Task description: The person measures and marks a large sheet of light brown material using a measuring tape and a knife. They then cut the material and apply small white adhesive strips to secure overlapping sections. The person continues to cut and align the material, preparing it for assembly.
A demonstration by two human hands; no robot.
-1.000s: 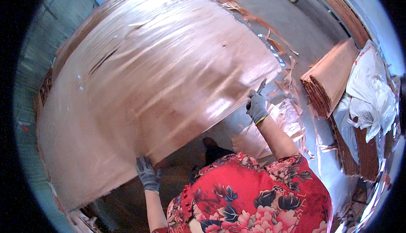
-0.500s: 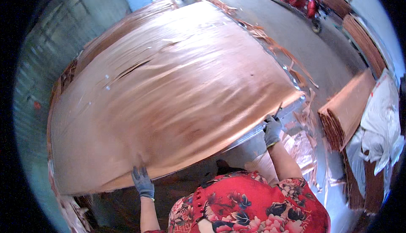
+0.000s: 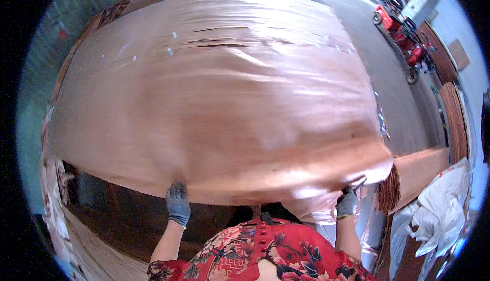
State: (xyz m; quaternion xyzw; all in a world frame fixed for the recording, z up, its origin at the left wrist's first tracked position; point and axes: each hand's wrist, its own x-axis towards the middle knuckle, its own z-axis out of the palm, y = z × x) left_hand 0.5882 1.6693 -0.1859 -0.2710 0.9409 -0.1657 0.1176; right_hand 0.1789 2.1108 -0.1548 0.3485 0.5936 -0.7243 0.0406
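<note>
A broad, thin sheet of reddish-brown wood veneer [image 3: 214, 123] covers the table in front of me, wrinkled in places and split by long dark slits toward its far side. My left hand [image 3: 178, 203], in a grey glove, lies with fingers stretched out on the sheet's near edge. At the near right corner my right hand [image 3: 347, 202], also gloved, is closed around a thin dark tool [image 3: 360, 181], whose kind is too blurred to make out. The tool's tip is beside the sheet's edge, and the fingers are partly hidden.
A folded stack of veneer [image 3: 421, 171] stands to the right, with white plastic sheeting [image 3: 441, 204] beside it. Further off, a red three-wheeled cart [image 3: 403, 41] is parked on the grey floor [image 3: 357, 31]. A greenish corrugated wall [image 3: 38, 72] runs along the left.
My view has turned to the right, so the sheet now lies squarer before me. Both hands remain at its near edge, the left flat, the right still holding the dark tool.
</note>
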